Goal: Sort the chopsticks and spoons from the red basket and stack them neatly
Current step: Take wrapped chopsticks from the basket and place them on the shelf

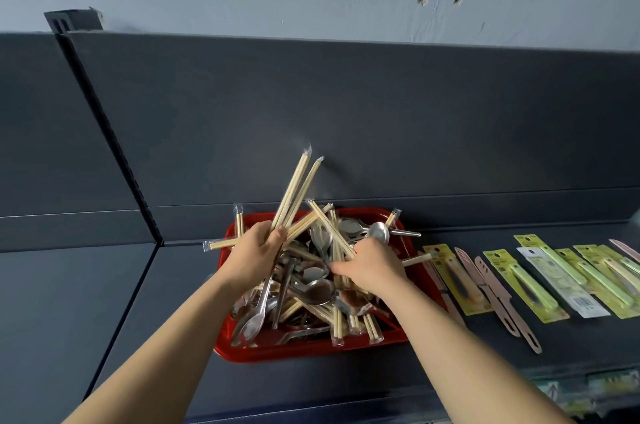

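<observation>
1. Early picking stage, I reckon. The basket (311, 352) sits on the shelf (180, 285) against the back panel, piled with mixed chopsticks (337, 323) and spoons (255, 318).
2. My left hand (258, 250) is wrapped round a bunch (294, 188). Its long axis is steep, with the tips up and to the right toward the panel.
3. My right hand (372, 267) is down in the pile, pinching another pair (330, 228) that slants up-left from my fingers.
4. Next, probably: slide that pair out without dragging spoons along, then turn it parallel to the bunch.
</observation>
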{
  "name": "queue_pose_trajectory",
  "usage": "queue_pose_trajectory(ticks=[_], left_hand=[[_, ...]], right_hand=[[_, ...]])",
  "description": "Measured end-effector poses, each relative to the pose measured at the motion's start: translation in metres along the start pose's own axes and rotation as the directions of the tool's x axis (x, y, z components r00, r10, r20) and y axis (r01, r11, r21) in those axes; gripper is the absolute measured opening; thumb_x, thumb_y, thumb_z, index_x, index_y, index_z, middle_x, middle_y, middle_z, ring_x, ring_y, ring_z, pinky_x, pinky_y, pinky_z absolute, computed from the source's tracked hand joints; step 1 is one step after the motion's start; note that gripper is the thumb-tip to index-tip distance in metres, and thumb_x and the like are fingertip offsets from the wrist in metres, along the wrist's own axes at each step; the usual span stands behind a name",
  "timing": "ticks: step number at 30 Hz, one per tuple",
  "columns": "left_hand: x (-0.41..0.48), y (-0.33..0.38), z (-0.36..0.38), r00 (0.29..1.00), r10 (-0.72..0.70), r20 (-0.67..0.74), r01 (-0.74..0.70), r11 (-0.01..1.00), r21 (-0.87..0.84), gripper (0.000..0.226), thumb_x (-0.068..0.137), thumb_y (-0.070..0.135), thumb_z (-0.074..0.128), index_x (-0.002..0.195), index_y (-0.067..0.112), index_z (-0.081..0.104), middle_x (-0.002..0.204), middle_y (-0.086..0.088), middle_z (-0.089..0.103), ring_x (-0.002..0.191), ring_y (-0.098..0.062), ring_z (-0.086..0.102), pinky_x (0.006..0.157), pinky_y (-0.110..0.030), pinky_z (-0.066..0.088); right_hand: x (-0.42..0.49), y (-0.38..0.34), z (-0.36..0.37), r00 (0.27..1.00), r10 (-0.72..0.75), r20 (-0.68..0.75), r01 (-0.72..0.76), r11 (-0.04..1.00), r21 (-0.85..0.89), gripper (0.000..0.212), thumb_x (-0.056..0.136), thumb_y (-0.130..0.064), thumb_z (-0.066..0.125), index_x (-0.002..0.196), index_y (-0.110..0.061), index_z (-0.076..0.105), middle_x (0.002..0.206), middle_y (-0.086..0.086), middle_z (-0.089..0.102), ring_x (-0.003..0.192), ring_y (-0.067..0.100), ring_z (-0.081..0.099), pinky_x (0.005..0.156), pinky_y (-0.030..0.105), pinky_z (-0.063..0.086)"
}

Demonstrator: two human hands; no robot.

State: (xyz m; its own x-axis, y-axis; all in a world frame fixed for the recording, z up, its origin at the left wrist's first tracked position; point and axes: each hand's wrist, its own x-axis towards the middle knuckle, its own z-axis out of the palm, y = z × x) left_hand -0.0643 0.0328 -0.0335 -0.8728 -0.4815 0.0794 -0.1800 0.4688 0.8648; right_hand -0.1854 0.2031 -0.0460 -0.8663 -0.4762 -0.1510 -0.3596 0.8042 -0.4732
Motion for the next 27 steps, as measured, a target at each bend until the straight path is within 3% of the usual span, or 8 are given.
queue_pose_trajectory(ticks=[4, 11, 14, 17, 20, 23, 27], left_hand=[[-0.002, -0.001, 0.002, 1.000, -0.006, -0.013, 0.006, 1.000, -0.007, 0.034, 0.101, 0.037, 0.042, 0.095, 0.008, 0.057, 0.065, 0.004, 0.040, 0.045, 0.000, 0.034, 0.043, -0.014, 0.032], [-0.003, 0.003, 0.002, 1.000, 0.007, -0.001, -0.007, 1.000, 0.001, 0.038, 0.101, 0.037, 0.040, 0.100, 0.002, 0.055, 0.069, 0.000, 0.040, 0.057, -0.010, 0.035, 0.052, -0.024, 0.033], [-0.004, 0.004, 0.002, 1.000, 0.009, 0.003, -0.009, 1.000, -0.024, 0.038, 0.101, 0.039, 0.040, 0.100, 0.004, 0.055, 0.069, 0.001, 0.041, 0.058, -0.009, 0.037, 0.055, -0.025, 0.035], [-0.004, 0.008, 0.002, 1.000, 0.014, -0.009, -0.015, 0.999, -0.034, 0.033, 0.100, 0.041, 0.039, 0.097, 0.012, 0.056, 0.070, 0.006, 0.047, 0.060, -0.007, 0.042, 0.058, -0.024, 0.038], [-0.003, 0.016, 0.000, 0.999, 0.034, -0.042, -0.038, 0.996, -0.086, 0.029, 0.101, 0.036, 0.040, 0.092, 0.014, 0.055, 0.070, 0.005, 0.051, 0.058, -0.008, 0.045, 0.056, -0.024, 0.039], [-0.002, 0.031, -0.010, 0.993, 0.069, -0.094, -0.082, 0.986, -0.143, 0.032, 0.102, 0.029, 0.040, 0.083, 0.006, 0.052, 0.062, 0.003, 0.056, 0.054, -0.011, 0.050, 0.054, -0.027, 0.044], [-0.010, 0.046, -0.044, 0.981, 0.088, -0.173, -0.128, 0.964, -0.234, 0.033, 0.102, 0.035, 0.041, 0.081, 0.010, 0.045, 0.057, 0.003, 0.052, 0.049, -0.016, 0.046, 0.045, -0.029, 0.041]], right_hand=[[0.005, -0.005, -0.002, 0.992, 0.107, 0.065, -0.110, 0.993, 0.040, 0.040, 0.077, -0.049, 0.072, 0.068, -0.017, 0.051, 0.054, -0.006, 0.046, 0.043, 0.012, 0.045, 0.043, 0.022, 0.032], [0.002, 0.002, -0.003, 0.992, 0.070, 0.102, -0.100, 0.940, 0.327, 0.027, 0.079, -0.037, 0.067, 0.077, -0.010, 0.061, 0.062, -0.001, 0.053, 0.055, 0.016, 0.053, 0.053, 0.029, 0.043], [-0.003, 0.008, -0.007, 1.000, -0.011, 0.006, 0.006, 0.858, 0.513, 0.025, 0.079, -0.035, 0.067, 0.069, -0.013, 0.059, 0.051, -0.007, 0.045, 0.045, 0.008, 0.044, 0.047, 0.024, 0.037], [-0.004, 0.007, -0.014, 0.991, -0.061, -0.118, 0.117, 0.822, 0.558, 0.029, 0.081, -0.035, 0.066, 0.062, -0.018, 0.054, 0.042, -0.012, 0.039, 0.037, 0.003, 0.033, 0.036, 0.017, 0.028], [0.002, -0.002, -0.028, 0.973, -0.092, -0.212, 0.203, 0.780, 0.592, 0.031, 0.084, -0.035, 0.064, 0.067, -0.010, 0.058, 0.042, -0.012, 0.043, 0.038, 0.003, 0.035, 0.035, 0.017, 0.028], [0.006, -0.020, -0.047, 0.941, -0.180, -0.287, 0.313, 0.784, 0.535, 0.034, 0.085, -0.037, 0.062, 0.063, -0.013, 0.054, 0.043, -0.012, 0.044, 0.038, 0.003, 0.037, 0.036, 0.016, 0.029], [0.006, -0.060, -0.070, 0.886, -0.305, -0.348, 0.444, 0.774, 0.451, 0.038, 0.085, -0.035, 0.061, 0.061, -0.008, 0.051, 0.044, -0.010, 0.042, 0.040, 0.005, 0.037, 0.040, 0.020, 0.031]])
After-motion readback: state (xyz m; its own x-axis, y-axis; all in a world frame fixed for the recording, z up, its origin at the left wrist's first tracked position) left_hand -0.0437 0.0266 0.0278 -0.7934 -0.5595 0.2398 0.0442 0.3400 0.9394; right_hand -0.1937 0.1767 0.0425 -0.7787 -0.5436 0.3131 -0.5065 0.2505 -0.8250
